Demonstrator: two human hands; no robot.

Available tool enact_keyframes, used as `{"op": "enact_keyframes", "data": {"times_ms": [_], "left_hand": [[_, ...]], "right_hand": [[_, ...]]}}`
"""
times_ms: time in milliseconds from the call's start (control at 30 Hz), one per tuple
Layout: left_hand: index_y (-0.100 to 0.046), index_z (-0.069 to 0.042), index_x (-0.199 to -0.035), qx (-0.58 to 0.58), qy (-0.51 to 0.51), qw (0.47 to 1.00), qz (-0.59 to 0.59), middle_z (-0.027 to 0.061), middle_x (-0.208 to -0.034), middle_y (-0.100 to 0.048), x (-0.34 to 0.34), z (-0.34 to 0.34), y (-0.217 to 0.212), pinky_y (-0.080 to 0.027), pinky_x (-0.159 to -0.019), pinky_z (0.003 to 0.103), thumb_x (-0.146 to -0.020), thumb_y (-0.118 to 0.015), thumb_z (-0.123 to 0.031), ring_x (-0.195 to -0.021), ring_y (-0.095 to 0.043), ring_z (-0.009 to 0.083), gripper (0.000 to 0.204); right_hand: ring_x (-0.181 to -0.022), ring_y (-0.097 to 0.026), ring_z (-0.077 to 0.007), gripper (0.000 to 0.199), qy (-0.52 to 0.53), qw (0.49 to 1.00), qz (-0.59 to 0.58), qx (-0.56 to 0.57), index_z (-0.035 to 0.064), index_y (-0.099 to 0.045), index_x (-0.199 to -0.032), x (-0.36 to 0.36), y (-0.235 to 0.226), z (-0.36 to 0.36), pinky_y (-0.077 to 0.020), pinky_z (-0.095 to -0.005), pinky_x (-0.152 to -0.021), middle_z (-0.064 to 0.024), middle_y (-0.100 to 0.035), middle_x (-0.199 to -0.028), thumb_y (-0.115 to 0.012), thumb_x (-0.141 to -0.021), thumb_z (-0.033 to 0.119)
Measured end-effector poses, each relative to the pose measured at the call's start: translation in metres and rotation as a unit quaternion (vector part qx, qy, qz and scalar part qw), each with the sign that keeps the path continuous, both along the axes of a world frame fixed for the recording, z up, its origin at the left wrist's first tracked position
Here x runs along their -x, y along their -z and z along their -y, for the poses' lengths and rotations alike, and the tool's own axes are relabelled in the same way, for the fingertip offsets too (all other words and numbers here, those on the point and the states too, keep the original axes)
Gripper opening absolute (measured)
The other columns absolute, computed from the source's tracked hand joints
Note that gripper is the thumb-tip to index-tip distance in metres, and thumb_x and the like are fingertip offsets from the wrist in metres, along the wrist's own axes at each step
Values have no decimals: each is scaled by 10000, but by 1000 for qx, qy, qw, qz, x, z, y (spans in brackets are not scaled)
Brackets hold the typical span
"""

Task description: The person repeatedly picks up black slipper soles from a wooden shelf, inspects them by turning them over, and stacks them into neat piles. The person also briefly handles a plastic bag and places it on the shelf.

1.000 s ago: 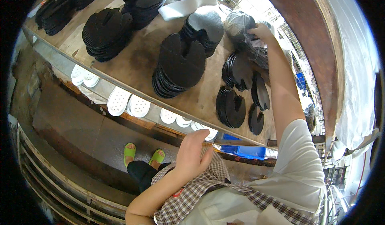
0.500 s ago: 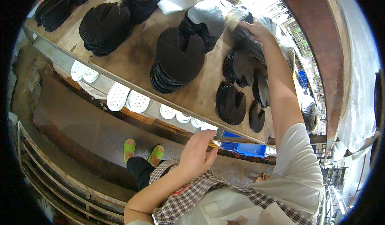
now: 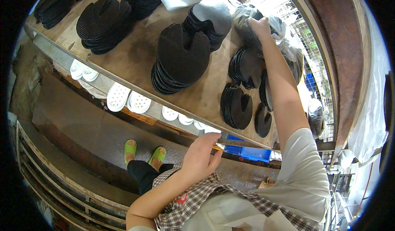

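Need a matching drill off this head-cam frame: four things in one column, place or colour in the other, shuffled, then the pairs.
Things:
1. right hand
2. left hand
3. sandals
4. blue bin

Places or colours:
A. green, on the person's feet on the floor
B. under the table edge, near the right end
C. on the clear plastic bag at the far side of the table
D. open, at the near edge of the table

Pairs: 1-C, 2-D, 3-A, 4-B

Grey short sleeve [image 3: 302, 169], plaid apron [image 3: 197, 202], green sandals [image 3: 131, 148]
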State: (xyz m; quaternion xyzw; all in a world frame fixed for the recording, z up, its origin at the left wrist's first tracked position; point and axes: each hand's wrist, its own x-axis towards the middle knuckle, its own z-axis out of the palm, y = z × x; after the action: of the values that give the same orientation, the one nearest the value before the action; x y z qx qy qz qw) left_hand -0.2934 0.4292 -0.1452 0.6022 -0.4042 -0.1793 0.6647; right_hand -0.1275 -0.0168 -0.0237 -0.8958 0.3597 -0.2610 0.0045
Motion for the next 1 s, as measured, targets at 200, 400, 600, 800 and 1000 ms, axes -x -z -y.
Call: {"op": "enact_keyframes", "data": {"times_ms": [200, 400, 600, 800, 1000], "left_hand": [[-492, 13, -1194, -1, -5, 1000, -10, 199, -1155, -559, 1, -2, 0, -436, -920, 431, -782, -663, -92, -1064, -538, 384, 458], [-491, 13, -1190, -35, 15, 999, -29, 203, -1165, -557, 1, -11, 1, -438, -924, 430, -789, -656, -91, -1070, -536, 383, 447], [-487, 11, -1191, -30, 12, 999, -25, 210, -1151, -555, -3, -16, 2, -446, -908, 422, -785, -659, -93, -1049, -547, 368, 454], [-483, 9, -1193, -33, 7, 999, -22, 195, -1100, -559, -8, -21, 3, -463, -867, 416, -769, -660, -76, -978, -568, 346, 467], [-481, 8, -1200, -26, 16, 999, -42, 190, -1089, -558, -9, -21, 1, -468, -855, 403, -779, -652, -63, -967, -573, 333, 460]], "right_hand": [[-1118, -569, -353, 839, 20, 996, -79, -29, -110, -407, -1283, 2, -5, -11, -462, -400, -932, -312, -546, -1205, -767, -681, 350], [-804, -652, -231, 517, -75, 951, 94, -285, -8, -625, -1058, 20, -74, 28, -529, -362, -710, -140, -671, -941, -817, -649, 242], [-919, -656, -317, 573, 31, 993, -8, 111, 48, -659, -1092, 15, -93, 50, -526, -396, -798, -167, -674, -1029, -805, -643, 372], [-996, -631, -330, 697, 68, 978, 189, 55, -5, -590, -1175, 34, -89, 51, -494, -420, -895, -190, -645, -1107, -809, -640, 385], [-1008, -616, -277, 511, 88, 690, 673, -251, -33, -548, -1204, 60, -111, 78, -471, -377, -959, -179, -587, -1216, -738, -788, 196]]}}
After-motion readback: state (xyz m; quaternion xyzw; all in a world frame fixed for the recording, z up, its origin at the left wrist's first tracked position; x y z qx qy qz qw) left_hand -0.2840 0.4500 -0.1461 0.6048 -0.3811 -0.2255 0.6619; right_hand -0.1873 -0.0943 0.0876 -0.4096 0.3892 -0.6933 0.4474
